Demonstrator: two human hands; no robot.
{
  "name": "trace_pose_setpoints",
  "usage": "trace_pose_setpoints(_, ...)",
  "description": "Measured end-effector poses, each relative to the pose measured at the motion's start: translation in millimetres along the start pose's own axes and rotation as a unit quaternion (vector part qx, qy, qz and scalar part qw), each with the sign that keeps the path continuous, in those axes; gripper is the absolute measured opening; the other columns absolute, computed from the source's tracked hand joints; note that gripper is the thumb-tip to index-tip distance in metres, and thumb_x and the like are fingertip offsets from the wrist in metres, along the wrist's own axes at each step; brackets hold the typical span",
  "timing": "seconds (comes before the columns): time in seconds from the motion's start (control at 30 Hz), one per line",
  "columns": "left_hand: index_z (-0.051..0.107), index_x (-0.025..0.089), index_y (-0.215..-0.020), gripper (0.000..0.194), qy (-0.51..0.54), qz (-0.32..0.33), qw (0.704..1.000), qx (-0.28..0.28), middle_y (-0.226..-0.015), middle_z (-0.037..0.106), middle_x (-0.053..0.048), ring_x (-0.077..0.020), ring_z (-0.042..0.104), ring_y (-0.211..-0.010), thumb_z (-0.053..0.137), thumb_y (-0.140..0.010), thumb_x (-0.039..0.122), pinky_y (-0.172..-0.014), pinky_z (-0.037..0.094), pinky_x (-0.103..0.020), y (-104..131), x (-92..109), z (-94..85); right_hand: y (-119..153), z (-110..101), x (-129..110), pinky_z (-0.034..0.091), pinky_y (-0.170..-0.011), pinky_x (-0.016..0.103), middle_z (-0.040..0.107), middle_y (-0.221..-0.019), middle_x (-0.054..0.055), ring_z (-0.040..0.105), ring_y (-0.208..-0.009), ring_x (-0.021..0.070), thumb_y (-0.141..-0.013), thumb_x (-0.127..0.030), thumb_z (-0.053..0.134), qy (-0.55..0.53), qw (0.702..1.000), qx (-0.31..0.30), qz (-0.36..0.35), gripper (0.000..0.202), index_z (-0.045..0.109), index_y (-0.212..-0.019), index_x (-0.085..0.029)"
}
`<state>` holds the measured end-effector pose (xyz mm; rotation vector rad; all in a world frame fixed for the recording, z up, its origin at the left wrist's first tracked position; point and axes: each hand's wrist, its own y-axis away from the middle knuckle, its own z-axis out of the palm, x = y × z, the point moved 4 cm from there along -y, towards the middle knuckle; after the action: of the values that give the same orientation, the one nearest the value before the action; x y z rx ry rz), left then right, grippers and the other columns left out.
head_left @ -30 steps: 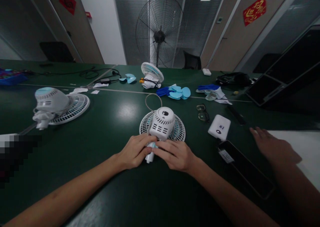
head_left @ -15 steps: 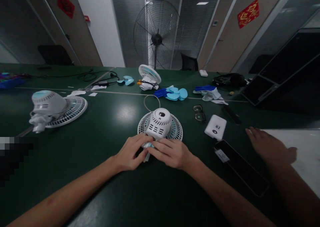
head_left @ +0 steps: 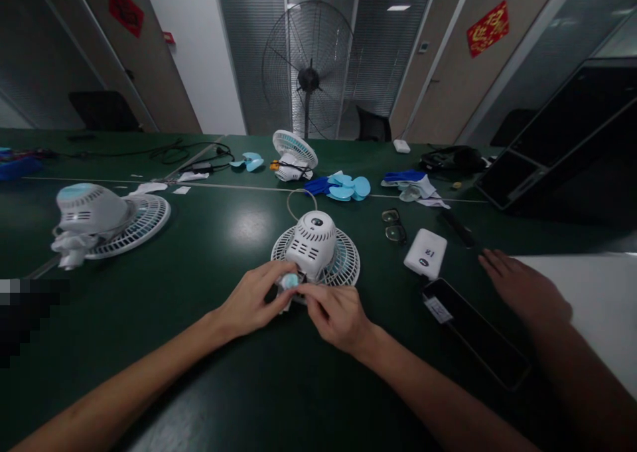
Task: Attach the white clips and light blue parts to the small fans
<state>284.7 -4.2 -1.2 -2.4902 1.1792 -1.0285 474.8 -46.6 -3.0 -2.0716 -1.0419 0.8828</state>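
A small white fan (head_left: 314,239) lies grille-down on the green table, its vented motor housing upward. At its near end is a white base piece with a light-blue round part (head_left: 289,281). My left hand (head_left: 256,299) is closed round this base piece, thumb below and fingers above. From the other side, my right hand (head_left: 338,309) reaches in with thumb and forefinger pinched at the edge of the light-blue part. Exactly what those right fingertips grip is hidden. A thin pale cable (head_left: 293,200) loops behind the fan.
Another white fan (head_left: 94,213) lies to the left, a third (head_left: 293,156) farther back. Light-blue fan blades (head_left: 348,188), gloves (head_left: 415,185), glasses (head_left: 394,226), a white power bank (head_left: 425,253) and a black phone-like slab (head_left: 475,332) lie about. Another person's hand (head_left: 525,289) rests at right.
My right hand has drawn slightly down and back, its fingers more curled, so the light-blue part shows more. The fan's housing has tilted a little. The view has shifted slightly.
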Motion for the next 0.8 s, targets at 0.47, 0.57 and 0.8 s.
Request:
trace_pose_setpoints(0.47,0.060,0.019,-0.125,0.038,-0.213,-0.322,0.897,0.215,-0.107,0.071,-0.012,-0.0300,0.068,-0.090,0.052,-0.100,0.046,-0.083,0.052,-0.040,-17,-163,-110.7,1,8,21,0.043,-0.060,0.027,0.072,-0.086,0.001,0.061,-0.062,0.0111,-0.103,-0.010,0.047,-0.012,0.996,-0.075,0.041,0.025,0.066,-0.118,-0.017)
trace_pose_setpoints(0.57,0.056,0.018,-0.131,0.042,-0.243,-0.354,0.870,0.242,-0.120,0.068,-0.018,-0.0364,0.067,-0.106,0.048,-0.102,0.048,-0.089,0.051,-0.044,-22,-189,-121.6,1,9,20,0.042,-0.059,0.028,0.072,-0.084,0.001,0.059,-0.060,0.0109,-0.103,-0.010,0.046,-0.013,0.996,-0.081,0.042,0.026,0.067,-0.116,-0.017)
trace_pose_setpoints(0.8,0.046,0.018,-0.146,0.051,-0.260,-0.360,0.874,0.194,-0.123,0.070,-0.017,-0.0336,0.069,-0.104,0.044,-0.106,0.049,-0.093,0.052,-0.045,-25,-194,-131.5,1,10,21,0.043,-0.061,0.027,0.072,-0.085,0.001,0.061,-0.063,0.0114,-0.103,-0.012,0.046,-0.014,0.995,-0.094,0.042,0.026,0.068,-0.115,-0.017)
